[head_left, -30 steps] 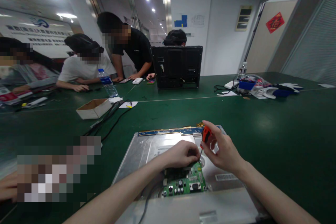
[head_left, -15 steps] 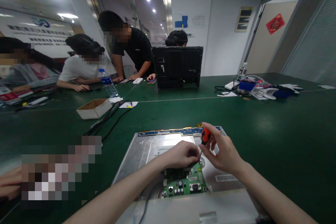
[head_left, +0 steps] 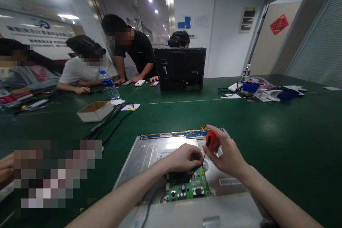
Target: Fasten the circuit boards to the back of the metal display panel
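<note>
A silver metal panel [head_left: 144, 156] lies face down on the green table in front of me, with a green circuit board [head_left: 188, 187] on its near part. My right hand [head_left: 226, 155] grips a small screwdriver with an orange handle [head_left: 210, 138]; its thin shaft slants down towards the board's far edge. My left hand [head_left: 184, 157] is closed in a pinch at the board's far edge, right beside the screwdriver tip. What the left fingers pinch is hidden.
Across the table stands a black monitor back [head_left: 180, 68]. A water bottle [head_left: 109, 84], an open cardboard box [head_left: 95, 110] and black cables [head_left: 112, 117] lie left of centre. Several people sit or lean at the far left. Gloves and bags [head_left: 267, 91] lie far right.
The right hand's fingers have shifted slightly around the orange handle, which shows more than half a second ago. The left hand stays in place at the board.
</note>
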Action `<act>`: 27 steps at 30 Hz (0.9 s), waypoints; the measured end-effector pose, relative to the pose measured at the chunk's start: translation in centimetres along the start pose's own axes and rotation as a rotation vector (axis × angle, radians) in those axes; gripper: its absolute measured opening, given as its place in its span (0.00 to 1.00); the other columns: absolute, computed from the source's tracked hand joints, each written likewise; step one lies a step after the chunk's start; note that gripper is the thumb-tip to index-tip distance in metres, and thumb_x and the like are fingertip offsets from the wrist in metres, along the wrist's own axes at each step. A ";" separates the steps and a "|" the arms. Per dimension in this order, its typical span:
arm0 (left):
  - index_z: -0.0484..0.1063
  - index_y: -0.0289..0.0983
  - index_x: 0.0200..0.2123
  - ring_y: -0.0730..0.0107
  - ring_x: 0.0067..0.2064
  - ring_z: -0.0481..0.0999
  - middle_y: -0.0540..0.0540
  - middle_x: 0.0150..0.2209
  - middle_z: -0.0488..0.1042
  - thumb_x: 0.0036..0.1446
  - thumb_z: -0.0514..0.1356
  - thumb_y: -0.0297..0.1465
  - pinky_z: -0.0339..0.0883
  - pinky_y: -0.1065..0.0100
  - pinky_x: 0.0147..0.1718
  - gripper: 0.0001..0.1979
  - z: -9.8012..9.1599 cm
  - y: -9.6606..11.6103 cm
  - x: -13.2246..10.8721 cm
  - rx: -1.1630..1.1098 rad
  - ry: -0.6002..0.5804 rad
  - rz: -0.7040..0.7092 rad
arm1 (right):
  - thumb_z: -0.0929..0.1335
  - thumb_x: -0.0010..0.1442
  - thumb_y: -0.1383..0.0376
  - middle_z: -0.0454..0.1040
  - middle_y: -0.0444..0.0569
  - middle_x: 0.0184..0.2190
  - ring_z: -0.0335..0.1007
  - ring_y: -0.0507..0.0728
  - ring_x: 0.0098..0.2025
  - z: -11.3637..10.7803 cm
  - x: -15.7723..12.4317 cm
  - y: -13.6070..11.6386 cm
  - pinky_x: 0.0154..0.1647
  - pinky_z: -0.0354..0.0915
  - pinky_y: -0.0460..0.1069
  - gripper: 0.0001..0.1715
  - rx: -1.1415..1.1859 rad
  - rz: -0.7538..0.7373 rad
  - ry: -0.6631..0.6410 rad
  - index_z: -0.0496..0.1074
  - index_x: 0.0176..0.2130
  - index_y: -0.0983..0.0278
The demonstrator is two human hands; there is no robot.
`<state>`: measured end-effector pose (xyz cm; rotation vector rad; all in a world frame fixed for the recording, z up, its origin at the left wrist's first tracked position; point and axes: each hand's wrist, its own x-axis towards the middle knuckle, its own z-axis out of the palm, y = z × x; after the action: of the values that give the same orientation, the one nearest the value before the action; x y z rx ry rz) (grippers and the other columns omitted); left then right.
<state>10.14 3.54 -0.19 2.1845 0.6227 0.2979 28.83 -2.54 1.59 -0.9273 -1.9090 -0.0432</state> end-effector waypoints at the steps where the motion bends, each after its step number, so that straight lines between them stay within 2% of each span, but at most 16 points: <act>1: 0.76 0.33 0.33 0.70 0.30 0.72 0.51 0.28 0.75 0.52 0.60 0.20 0.63 0.73 0.31 0.07 0.0 0.0 0.0 0.000 -0.003 0.002 | 0.65 0.62 0.70 0.71 0.40 0.26 0.68 0.51 0.20 0.0 0.0 0.1 0.21 0.66 0.44 0.33 -0.010 -0.004 0.006 0.54 0.64 0.60; 6: 0.77 0.34 0.33 0.69 0.31 0.72 0.51 0.29 0.75 0.51 0.60 0.20 0.63 0.72 0.32 0.07 0.0 0.0 0.1 0.003 0.000 0.005 | 0.65 0.63 0.70 0.71 0.40 0.26 0.67 0.51 0.20 -0.1 0.0 0.0 0.20 0.64 0.44 0.33 0.001 -0.022 0.000 0.55 0.64 0.59; 14: 0.76 0.34 0.31 0.71 0.29 0.69 0.53 0.27 0.73 0.51 0.60 0.21 0.62 0.74 0.30 0.06 -0.1 0.0 0.1 -0.006 0.007 -0.001 | 0.62 0.64 0.71 0.75 0.44 0.31 0.70 0.51 0.22 -0.5 0.5 -0.7 0.23 0.69 0.46 0.36 0.063 -0.015 -0.057 0.50 0.67 0.58; 21: 0.76 0.34 0.31 0.71 0.30 0.70 0.52 0.27 0.74 0.51 0.59 0.21 0.62 0.74 0.29 0.06 0.0 0.1 0.0 -0.016 0.007 -0.003 | 0.63 0.63 0.70 0.74 0.42 0.28 0.69 0.52 0.21 -0.3 0.3 -0.4 0.22 0.68 0.45 0.34 0.028 -0.004 -0.030 0.53 0.65 0.59; 27: 0.76 0.34 0.33 0.70 0.31 0.71 0.51 0.28 0.75 0.51 0.59 0.22 0.63 0.72 0.31 0.07 0.0 0.0 0.0 -0.008 0.000 0.004 | 0.63 0.63 0.70 0.74 0.42 0.28 0.69 0.52 0.21 -0.3 0.3 -0.4 0.21 0.68 0.45 0.35 0.017 -0.014 -0.024 0.51 0.66 0.59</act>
<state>10.17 3.57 -0.19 2.1785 0.6166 0.3021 28.71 -2.79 2.13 -0.9071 -1.9355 -0.0239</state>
